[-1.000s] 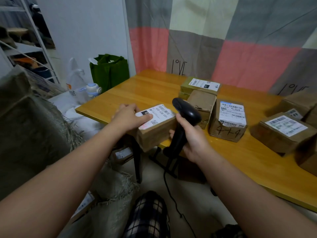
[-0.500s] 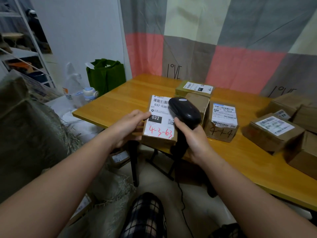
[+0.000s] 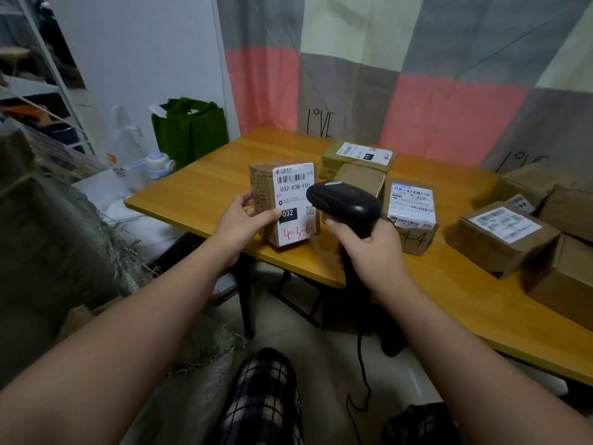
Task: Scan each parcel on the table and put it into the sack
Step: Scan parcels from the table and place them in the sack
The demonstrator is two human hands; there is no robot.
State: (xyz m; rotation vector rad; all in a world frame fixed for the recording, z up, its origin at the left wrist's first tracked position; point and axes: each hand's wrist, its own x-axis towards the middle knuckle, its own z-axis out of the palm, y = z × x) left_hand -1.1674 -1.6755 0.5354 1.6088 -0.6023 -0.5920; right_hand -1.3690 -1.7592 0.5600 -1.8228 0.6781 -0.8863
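The parcel [image 3: 290, 200] stands upright at the surface's [image 3: 205, 191] near edge, label facing the scanner [image 3: 345, 199] so its barcode can be read. The left hand [image 3: 244, 220] grasps its side; the right hand [image 3: 369, 248] grips the scanner's handle. The sack [image 3: 48, 236] sits beyond the left edge, probably for an easy drop.

The wooden surface [image 3: 205, 191] stands on black legs [image 3: 248, 297]. Near its far edge lies a flat parcel [image 3: 357, 154] with a white label, and a plain brown box [image 3: 361, 180] sits against its near side. Just right of that is a blue-labelled box [image 3: 412, 216]. Toward the right edge four boxes crowd together: a large labelled box [image 3: 500, 239], a rear box [image 3: 526, 187] behind it, a plain box [image 3: 569, 210] and a front box [image 3: 561, 281]. An upright parcel [image 3: 285, 203] is at the near edge; I cannot tell whether its base touches.
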